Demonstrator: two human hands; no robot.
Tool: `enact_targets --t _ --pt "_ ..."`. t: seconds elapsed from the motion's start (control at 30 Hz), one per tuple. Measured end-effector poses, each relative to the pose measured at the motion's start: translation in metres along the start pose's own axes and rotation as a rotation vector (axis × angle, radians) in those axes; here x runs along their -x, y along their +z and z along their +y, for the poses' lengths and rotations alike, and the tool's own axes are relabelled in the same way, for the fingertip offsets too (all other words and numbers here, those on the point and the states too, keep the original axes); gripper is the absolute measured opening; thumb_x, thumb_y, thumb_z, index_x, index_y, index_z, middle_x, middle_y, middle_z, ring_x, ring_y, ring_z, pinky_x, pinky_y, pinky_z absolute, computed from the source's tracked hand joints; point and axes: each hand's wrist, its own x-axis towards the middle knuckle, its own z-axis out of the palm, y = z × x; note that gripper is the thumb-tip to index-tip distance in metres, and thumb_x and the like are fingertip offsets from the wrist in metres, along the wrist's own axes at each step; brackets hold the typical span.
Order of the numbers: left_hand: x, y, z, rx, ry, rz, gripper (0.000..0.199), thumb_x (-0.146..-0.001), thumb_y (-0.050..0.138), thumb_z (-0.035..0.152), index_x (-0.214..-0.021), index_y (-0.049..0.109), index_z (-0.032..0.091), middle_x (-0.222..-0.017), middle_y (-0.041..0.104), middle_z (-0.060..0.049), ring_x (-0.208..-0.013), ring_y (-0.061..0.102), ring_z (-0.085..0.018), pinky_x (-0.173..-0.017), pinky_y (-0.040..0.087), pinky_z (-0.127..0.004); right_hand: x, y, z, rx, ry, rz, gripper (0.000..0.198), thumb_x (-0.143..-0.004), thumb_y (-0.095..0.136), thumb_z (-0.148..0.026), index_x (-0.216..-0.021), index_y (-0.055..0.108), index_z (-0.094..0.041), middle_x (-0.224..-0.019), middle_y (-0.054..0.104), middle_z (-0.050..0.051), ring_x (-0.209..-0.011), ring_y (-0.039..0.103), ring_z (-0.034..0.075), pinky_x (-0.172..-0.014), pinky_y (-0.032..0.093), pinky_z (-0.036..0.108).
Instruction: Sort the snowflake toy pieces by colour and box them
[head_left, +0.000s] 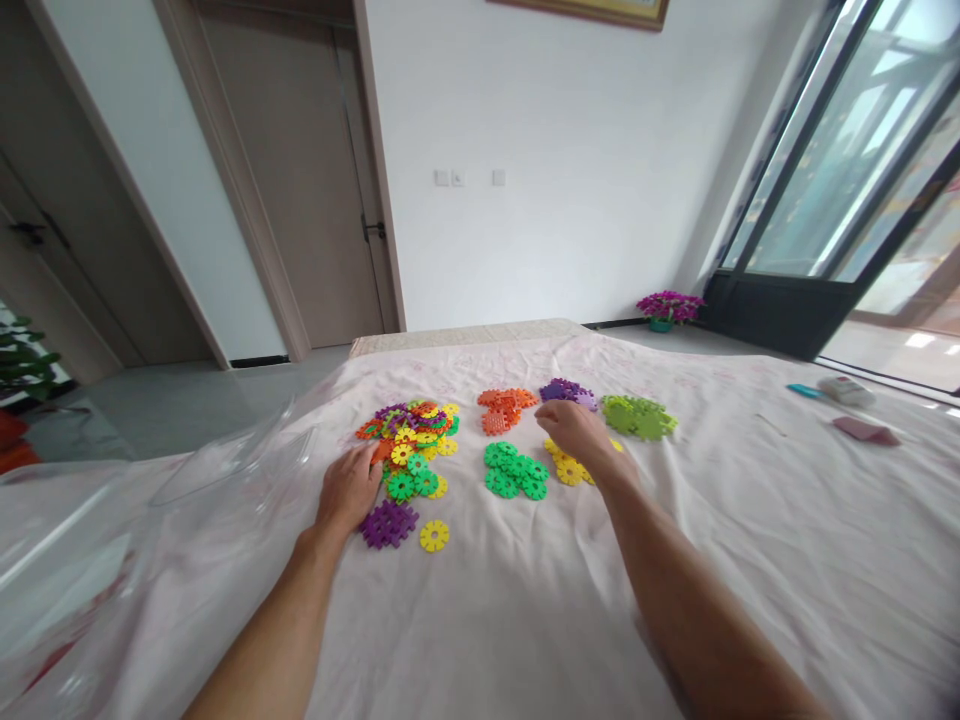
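My left hand (349, 490) is at the near left side of a mixed pile of snowflake discs (420, 425), its fingers closed around an orange disc (382, 450) at the pile's edge. Just below it lie several purple discs (388, 524) and a single yellow disc (434, 536). My right hand (576, 432) is closed, hovering between the purple pile (562, 388) and the yellow pile (568, 470), which it partly covers. What its fingers hold, if anything, is hidden. An orange pile (504, 408) and a green pile (516, 472) sit left of it, a lime-green pile (641, 417) to its right.
A pale pink cloth (480, 620) covers the table, with wrinkles. Clear plastic containers (67, 560) stand at the left. On the far right are a pink item (866, 431), a whitish object (846, 391) and a blue item (804, 391).
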Motion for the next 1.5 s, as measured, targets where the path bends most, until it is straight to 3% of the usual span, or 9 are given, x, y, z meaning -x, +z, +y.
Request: enact_targets --t 0.1,0.23,0.4,0.53,0.67,0.9,1.13,1.33,1.5 --pt "0.000 0.000 -0.002 0.014 0.009 -0.006 0.042 -0.095 0.040 0.025 -0.132 0.057 0.019 -0.137 0.062 -0.009 -0.127 0.057 -0.021 -0.111 0.040 -0.035 0.012 0.020 -0.037 -0.129 -0.211 -0.092 0.025 -0.090 0.052 -0.023 -0.098 0.076 -0.024 -0.099 0.075 0.004 -0.094 0.066 0.021 -0.077 0.043 0.026" --pt "0.000 0.000 -0.002 0.040 -0.001 -0.008 0.043 -0.093 0.039 0.020 -0.132 0.058 0.018 -0.137 0.062 -0.009 -0.127 0.056 -0.021 -0.111 0.040 -0.036 0.032 0.053 -0.080 -0.206 -0.454 -0.151 0.028 -0.090 0.056 -0.021 -0.113 0.072 -0.021 -0.114 0.072 0.007 -0.109 0.062 0.022 -0.093 0.042 0.029" --pt "0.000 -0.003 0.001 0.067 -0.006 0.007 0.043 -0.092 0.042 0.018 -0.131 0.059 0.019 -0.135 0.064 -0.010 -0.125 0.058 -0.021 -0.111 0.041 -0.038 0.050 0.089 -0.107 -0.170 -0.639 -0.190 0.034 -0.092 0.058 -0.025 -0.125 0.064 -0.021 -0.122 0.069 0.009 -0.118 0.056 0.023 -0.101 0.039 0.033" --pt "-0.001 -0.003 0.002 0.074 -0.018 0.013 0.042 -0.092 0.042 0.019 -0.131 0.060 0.016 -0.132 0.065 -0.012 -0.124 0.058 -0.023 -0.109 0.042 -0.039 0.056 0.101 -0.112 -0.177 -0.647 -0.214 0.033 -0.089 0.064 -0.028 -0.122 0.064 -0.021 -0.116 0.069 0.007 -0.113 0.057 0.022 -0.098 0.039 0.031" --pt "0.000 -0.004 0.003 0.073 -0.030 0.016 0.042 -0.093 0.043 0.022 -0.131 0.060 0.015 -0.131 0.065 -0.013 -0.123 0.059 -0.024 -0.108 0.043 -0.039 0.059 0.096 -0.113 -0.140 -0.611 -0.202 0.035 -0.089 0.062 -0.024 -0.123 0.063 -0.021 -0.110 0.068 0.008 -0.105 0.057 0.022 -0.091 0.040 0.029" --pt "0.001 -0.008 0.005 0.072 -0.050 0.004 0.041 -0.094 0.043 0.024 -0.130 0.060 0.016 -0.130 0.065 -0.011 -0.123 0.059 -0.023 -0.109 0.043 -0.037 0.059 0.091 -0.109 -0.069 -0.584 -0.185 0.037 -0.095 0.045 -0.017 -0.129 0.060 -0.022 -0.110 0.069 0.009 -0.102 0.061 0.021 -0.087 0.042 0.029" --pt "0.001 -0.007 0.004 0.065 -0.044 0.011 0.039 -0.094 0.043 0.024 -0.129 0.061 0.018 -0.128 0.066 -0.011 -0.120 0.061 -0.022 -0.107 0.044 -0.036 0.058 0.095 -0.097 -0.350 -0.431 -0.119 0.038 -0.094 0.044 -0.014 -0.124 0.066 -0.018 -0.118 0.071 0.009 -0.107 0.064 0.019 -0.093 0.045 0.027" --pt "0.001 -0.004 0.003 0.085 -0.022 0.032 0.040 -0.095 0.044 0.024 -0.130 0.060 0.016 -0.129 0.066 -0.012 -0.123 0.059 -0.023 -0.109 0.043 -0.037 0.070 0.096 -0.097 -0.508 -0.561 -0.407 0.025 -0.087 0.062 -0.023 -0.109 0.074 -0.021 -0.102 0.073 0.002 -0.088 0.066 0.016 -0.078 0.047 0.023" --pt "0.001 -0.002 0.001 0.068 -0.013 0.038 0.039 -0.095 0.044 0.024 -0.130 0.060 0.016 -0.128 0.066 -0.011 -0.121 0.060 -0.023 -0.107 0.044 -0.038 0.075 0.089 -0.101 -0.388 -0.687 -0.430 0.026 -0.074 0.080 -0.031 -0.098 0.075 -0.023 -0.101 0.068 0.004 -0.094 0.061 0.018 -0.079 0.044 0.024"
